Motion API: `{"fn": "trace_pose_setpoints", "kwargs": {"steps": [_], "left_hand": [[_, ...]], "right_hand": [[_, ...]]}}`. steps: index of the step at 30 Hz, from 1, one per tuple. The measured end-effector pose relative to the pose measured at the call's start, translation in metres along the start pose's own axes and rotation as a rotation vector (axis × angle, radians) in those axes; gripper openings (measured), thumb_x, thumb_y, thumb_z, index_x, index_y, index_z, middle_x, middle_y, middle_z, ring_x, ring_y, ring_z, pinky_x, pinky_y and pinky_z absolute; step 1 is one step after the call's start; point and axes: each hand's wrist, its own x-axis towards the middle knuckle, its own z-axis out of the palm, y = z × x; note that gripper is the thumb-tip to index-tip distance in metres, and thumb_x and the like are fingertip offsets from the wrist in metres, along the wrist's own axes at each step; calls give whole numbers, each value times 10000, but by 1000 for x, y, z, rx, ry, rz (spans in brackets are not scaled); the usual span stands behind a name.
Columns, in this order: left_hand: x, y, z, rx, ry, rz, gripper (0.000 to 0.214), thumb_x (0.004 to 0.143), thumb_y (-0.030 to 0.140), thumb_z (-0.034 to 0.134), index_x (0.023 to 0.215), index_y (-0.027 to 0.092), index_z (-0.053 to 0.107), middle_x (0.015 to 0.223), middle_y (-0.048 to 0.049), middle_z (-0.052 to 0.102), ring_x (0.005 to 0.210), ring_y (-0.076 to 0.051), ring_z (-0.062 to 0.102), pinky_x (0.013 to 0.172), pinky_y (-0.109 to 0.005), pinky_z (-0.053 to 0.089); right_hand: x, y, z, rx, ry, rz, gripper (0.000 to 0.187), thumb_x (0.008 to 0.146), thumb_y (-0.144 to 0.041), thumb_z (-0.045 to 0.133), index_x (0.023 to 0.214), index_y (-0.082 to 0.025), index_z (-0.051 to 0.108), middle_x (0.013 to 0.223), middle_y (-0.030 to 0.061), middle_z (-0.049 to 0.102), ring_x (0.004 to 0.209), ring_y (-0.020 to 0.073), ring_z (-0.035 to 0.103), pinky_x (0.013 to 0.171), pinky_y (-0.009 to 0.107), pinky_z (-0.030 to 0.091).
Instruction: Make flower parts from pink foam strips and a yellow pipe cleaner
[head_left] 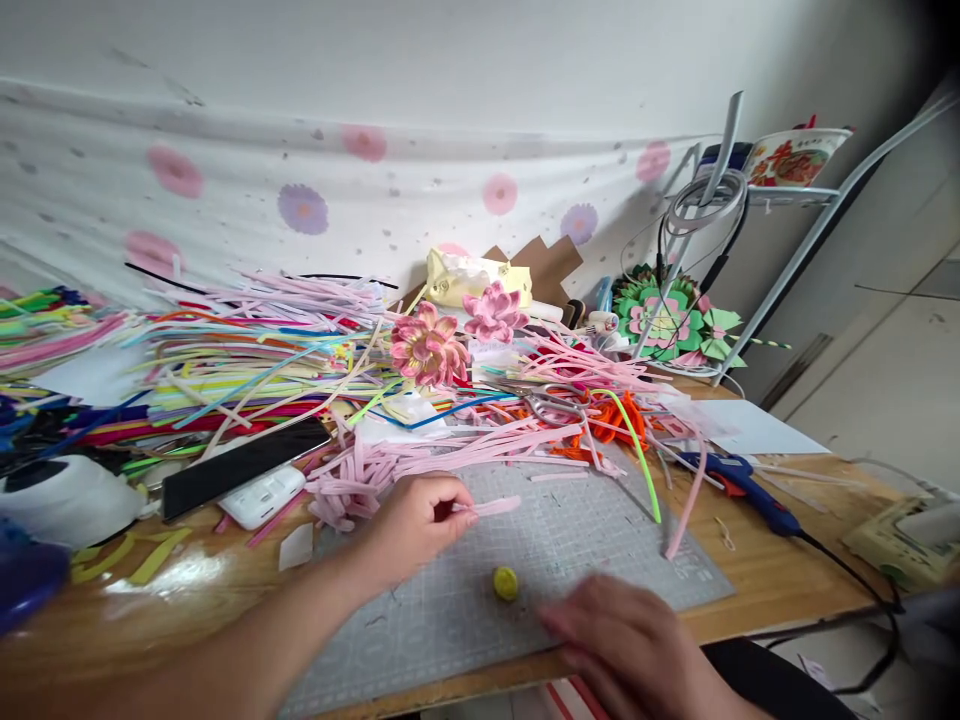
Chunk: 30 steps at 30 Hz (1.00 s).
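My left hand (pixel 420 525) pinches the end of a short pale pink pipe cleaner (pixel 498 506), which points right above the grey cutting mat (pixel 420 630). Low at the right, my right hand (pixel 630 630) is smeared by motion, and what its fingers do cannot be made out. Between the two hands a small round yellow piece (pixel 505 583) lies on the mat. Just behind my left hand is a heap of folded pink pipe cleaners (pixel 352 480). Two pink flowers (pixel 429 345) stand farther back.
Bundles of coloured pipe cleaners (pixel 247 370) fill the back left. A black phone (pixel 244 467) and a white case (pixel 262 496) lie at left. Scissors (pixel 556 402) rest behind the mat. A blue glue gun (pixel 739 487) with a trailing cable is at right, below a metal rack (pixel 795 195).
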Motion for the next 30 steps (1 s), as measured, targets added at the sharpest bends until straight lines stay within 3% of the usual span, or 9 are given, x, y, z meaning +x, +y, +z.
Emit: {"fn": "trace_pose_setpoints", "kwargs": {"steps": [1,3,6,10,14,19,23,27,30], "left_hand": [[-1,-2,1,3,-4,15,131,759,207,538,672,156,622,622,24,545,600,-112,476,560,-218,328],[-4,-5,3,9,4,25,149,764,195,536,643,156,614,612,26,525,589,-108,468,556,-220,326],[-9,-8,3,-11,19,2,164,769,208,555,627,159,622,611,24,526,586,-107,469,557,-222,332],[-13,-7,5,-158,-43,-60,138,762,255,596,678,164,656,643,15,572,618,-112,502,578,-221,355],[-13,-3,7,-318,-152,-144,218,764,299,595,606,148,600,576,40,511,563,-93,457,531,-210,326],[-9,-3,5,-208,-260,-138,230,745,248,586,546,149,528,554,57,445,555,-84,417,527,-211,292],[-5,-10,5,-89,-265,-199,197,750,243,547,573,158,525,577,54,461,565,-91,415,515,-216,282],[-1,-20,6,-17,-216,-248,199,775,299,514,634,165,553,577,48,490,569,-104,420,506,-220,277],[0,-22,8,49,-197,-227,198,781,290,504,639,171,573,604,41,534,592,-112,460,525,-223,288]], "right_hand": [[26,-1,4,-48,34,4,314,890,-176,448,1194,-230,506,956,79,641,824,187,581,712,293,474],[69,3,8,-188,-44,11,311,886,-227,476,1191,-193,527,1073,114,600,917,219,548,758,331,450],[97,17,10,-177,-223,90,190,891,-266,478,975,-201,636,876,61,637,801,183,563,690,279,424],[89,31,12,51,-265,224,111,854,-189,521,813,-197,624,759,-5,625,693,122,550,610,210,369],[80,28,7,162,-323,268,102,836,-164,528,766,-185,599,726,-14,613,662,106,532,585,190,347],[84,30,7,196,-376,268,106,817,-140,529,748,-177,601,731,-13,615,666,98,529,586,177,352],[87,45,18,286,-372,254,120,846,-189,528,779,-169,626,714,-14,617,651,89,537,588,167,368],[97,61,23,261,-286,260,168,870,-235,511,764,-151,611,715,2,593,647,102,523,585,188,384],[112,72,21,55,-152,194,131,874,-188,496,834,-155,617,824,40,600,772,140,533,688,234,406]]}}
